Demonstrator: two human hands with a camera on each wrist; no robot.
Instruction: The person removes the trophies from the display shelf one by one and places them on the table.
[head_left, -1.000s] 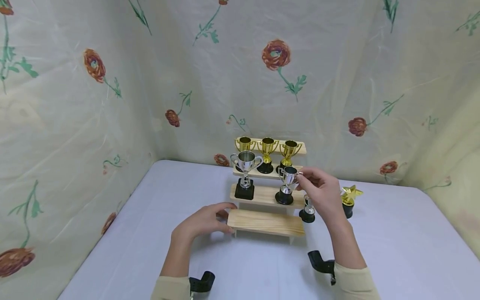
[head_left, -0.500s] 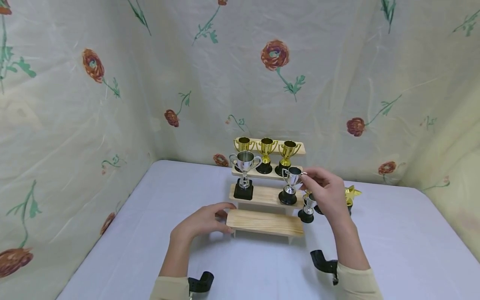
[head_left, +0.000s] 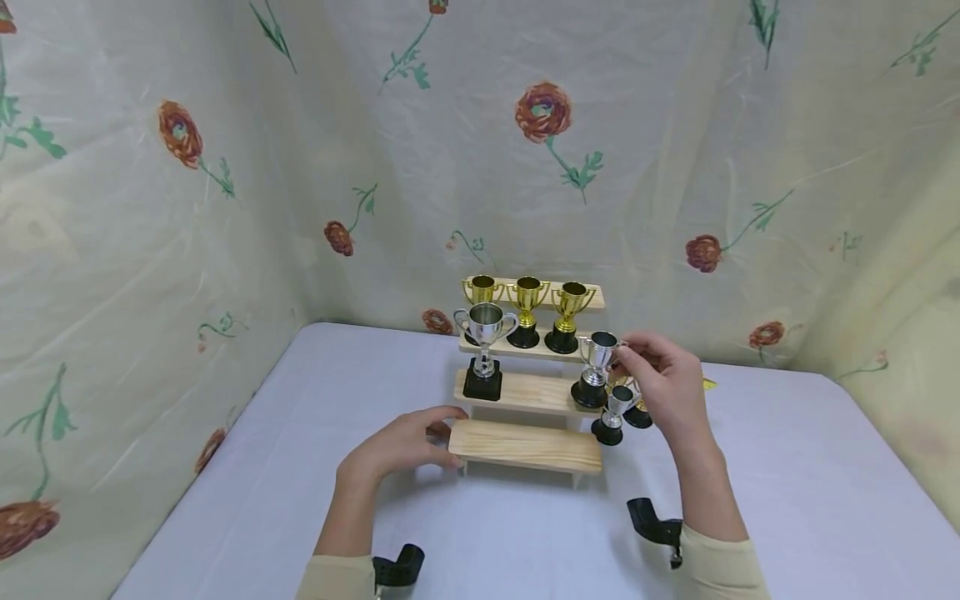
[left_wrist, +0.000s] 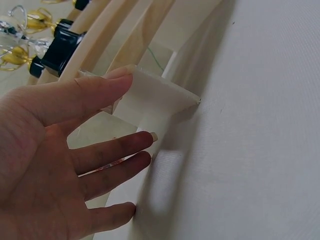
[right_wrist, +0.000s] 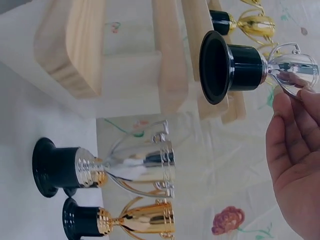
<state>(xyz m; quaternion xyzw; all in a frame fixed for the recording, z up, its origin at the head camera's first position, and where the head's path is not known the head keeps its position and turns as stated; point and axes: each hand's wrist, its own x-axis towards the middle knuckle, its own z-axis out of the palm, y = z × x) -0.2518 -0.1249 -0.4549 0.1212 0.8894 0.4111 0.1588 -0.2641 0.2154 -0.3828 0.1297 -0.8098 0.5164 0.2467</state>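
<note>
My right hand (head_left: 667, 383) pinches a silver trophy cup (head_left: 598, 354) by one handle, at the right end of the second tier of a wooden display stand (head_left: 525, 444). In the right wrist view the underside of its black base (right_wrist: 217, 67) shows, tilted and off the plank. My left hand (head_left: 401, 442) holds the left end of the lowest tier. In the left wrist view its thumb (left_wrist: 117, 82) lies on the white side panel (left_wrist: 155, 92), three fingers extend below it, and the index finger is mostly hidden.
A larger silver trophy (head_left: 483, 337) stands at the second tier's left. Several gold trophies (head_left: 527, 300) line the tier behind. Right of the stand, a small silver trophy (head_left: 613, 417) and a gold trophy (right_wrist: 145, 220) stand on the white-covered table (head_left: 525, 542). Flowered cloth (head_left: 420, 150) hangs behind.
My right hand has moved right with the silver trophy cup, from over the second tier to its right end. The left hand keeps its place on the stand.
</note>
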